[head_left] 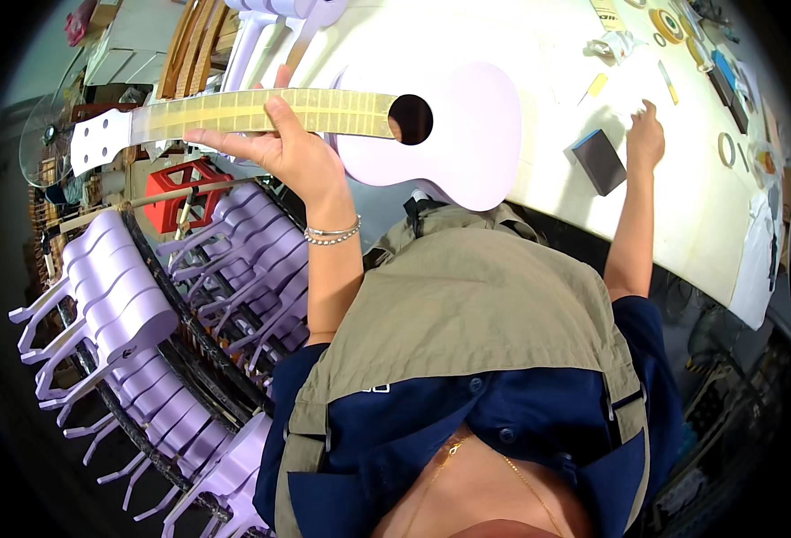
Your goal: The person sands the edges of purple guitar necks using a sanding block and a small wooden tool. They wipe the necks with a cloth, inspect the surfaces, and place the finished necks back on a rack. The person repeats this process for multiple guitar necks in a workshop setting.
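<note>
My left hand (279,143) grips the neck of a lilac ukulele (467,125), fingers wrapped over the fretboard, which is covered in yellowish masking tape (261,112). The instrument lies level, headstock (99,139) to the left, body resting on the edge of the white workbench (682,206). My right hand (646,134) reaches out onto the bench top, fingers down on the surface beside a dark sanding block with a blue top (598,160). It holds nothing that I can see.
A round rack (189,332) at the lower left holds several lilac ukuleles standing on edge. A red crate (185,193) sits behind it. Tape rolls (666,25), small tools and scraps lie along the bench's far right side. More lilac necks (261,36) lean at the top.
</note>
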`<state>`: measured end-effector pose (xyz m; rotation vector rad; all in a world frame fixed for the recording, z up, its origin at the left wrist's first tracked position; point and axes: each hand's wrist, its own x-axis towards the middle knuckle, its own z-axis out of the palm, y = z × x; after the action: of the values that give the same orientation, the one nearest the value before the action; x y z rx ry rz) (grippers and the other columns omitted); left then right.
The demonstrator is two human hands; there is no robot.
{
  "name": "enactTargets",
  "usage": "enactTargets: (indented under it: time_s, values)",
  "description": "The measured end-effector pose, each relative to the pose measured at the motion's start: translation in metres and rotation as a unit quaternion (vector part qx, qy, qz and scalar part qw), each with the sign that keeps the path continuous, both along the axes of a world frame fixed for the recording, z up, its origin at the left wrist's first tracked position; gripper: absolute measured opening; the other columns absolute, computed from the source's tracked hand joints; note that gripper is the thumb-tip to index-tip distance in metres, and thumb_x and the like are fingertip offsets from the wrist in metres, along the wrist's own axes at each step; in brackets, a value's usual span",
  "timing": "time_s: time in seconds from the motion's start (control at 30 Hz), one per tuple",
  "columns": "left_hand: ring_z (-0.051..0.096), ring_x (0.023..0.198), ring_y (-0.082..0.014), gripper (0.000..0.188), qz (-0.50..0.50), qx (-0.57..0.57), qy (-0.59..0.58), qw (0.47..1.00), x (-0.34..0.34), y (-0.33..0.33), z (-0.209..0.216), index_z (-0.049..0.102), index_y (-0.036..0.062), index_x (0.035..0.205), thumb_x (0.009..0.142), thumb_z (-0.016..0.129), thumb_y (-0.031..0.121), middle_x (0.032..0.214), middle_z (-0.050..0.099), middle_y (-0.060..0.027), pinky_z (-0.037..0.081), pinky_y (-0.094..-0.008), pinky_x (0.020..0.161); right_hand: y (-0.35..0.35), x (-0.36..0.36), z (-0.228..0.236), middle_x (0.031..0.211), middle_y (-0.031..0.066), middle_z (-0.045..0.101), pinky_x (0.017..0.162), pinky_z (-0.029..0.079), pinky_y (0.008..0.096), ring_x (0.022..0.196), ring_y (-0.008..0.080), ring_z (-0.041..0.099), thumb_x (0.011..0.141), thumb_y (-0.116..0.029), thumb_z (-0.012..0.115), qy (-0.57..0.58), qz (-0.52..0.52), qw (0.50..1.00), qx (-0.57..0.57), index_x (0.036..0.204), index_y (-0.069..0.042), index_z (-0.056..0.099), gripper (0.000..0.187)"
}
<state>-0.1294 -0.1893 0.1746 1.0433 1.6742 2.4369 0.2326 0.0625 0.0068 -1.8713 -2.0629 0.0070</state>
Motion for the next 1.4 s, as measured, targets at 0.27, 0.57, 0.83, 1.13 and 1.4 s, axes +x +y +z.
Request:
enactTargets:
  time_s: [0.27,0.57,0.83,1.13,1.4]
  values:
    - [0.047,0.080,-0.0210,0.077,-0.026,0.122,-0.027,0.992,0.026,0.002,0.023,-0.004,0.0462,0.139,0.093,0.044,0.007,0.114,0.043,-0.0111,0.049,-0.0375,0.072,-0.043,0.001,0.012,0.098,0.0109,0.050,0.076,0.045,0.0334,0.092,0.0238,0.050,0.080,-0.022,0.067,0.060,0.048,0.991,0.107,0.123,-0.013,0.051,0.047]
    - [0.049,0.064,-0.0151,0.051,-0.255,0.196,0.008,0.947,0.016,-0.023,0.061,0.016,0.0333,0.141,0.094,0.033,0.045,0.084,0.050,-0.0025,0.045,-0.0293,0.066,-0.168,-0.131,-0.027,0.122,0.0146,0.049,0.089,0.046,0.0382,0.108,0.0275,0.051,0.091,-0.053,0.035,0.759,0.084,0.286,-0.579,0.126,-0.003,0.043,0.061]
    - [0.052,0.096,-0.0246,0.070,-0.027,-0.037,-0.001,0.999,0.024,-0.052,0.030,-0.003,0.0135,0.141,0.093,0.028,0.054,0.104,0.053,-0.0203,0.040,-0.0388,0.089,-0.176,-0.149,0.005,0.125,0.0155,0.048,0.093,0.042,0.0374,0.113,0.0275,0.048,0.091,-0.056,0.030,0.767,0.028,0.351,-0.536,0.128,-0.001,0.041,0.067]
    - [0.055,0.101,-0.0291,0.053,0.080,-0.003,-0.211,0.974,-0.015,-0.086,-0.014,0.017,0.0066,0.131,0.093,0.043,0.033,0.112,0.050,-0.0199,0.051,-0.0433,0.084,-0.175,-0.157,0.082,0.140,0.0217,0.031,0.105,0.028,0.0387,0.131,0.0313,0.029,0.088,-0.066,0.012,0.660,0.081,0.499,-0.556,0.138,0.000,0.027,0.084]
    - [0.058,0.096,-0.0255,0.042,0.060,0.021,-0.401,0.914,-0.049,-0.116,-0.063,0.044,-0.0021,0.113,0.093,0.042,0.035,0.108,0.055,-0.0142,0.051,-0.0407,0.083,-0.181,-0.149,0.107,0.136,0.0180,0.039,0.104,0.025,0.0406,0.124,0.0289,0.039,0.086,-0.068,0.012,0.530,0.181,0.668,-0.491,0.139,-0.008,0.031,0.082]
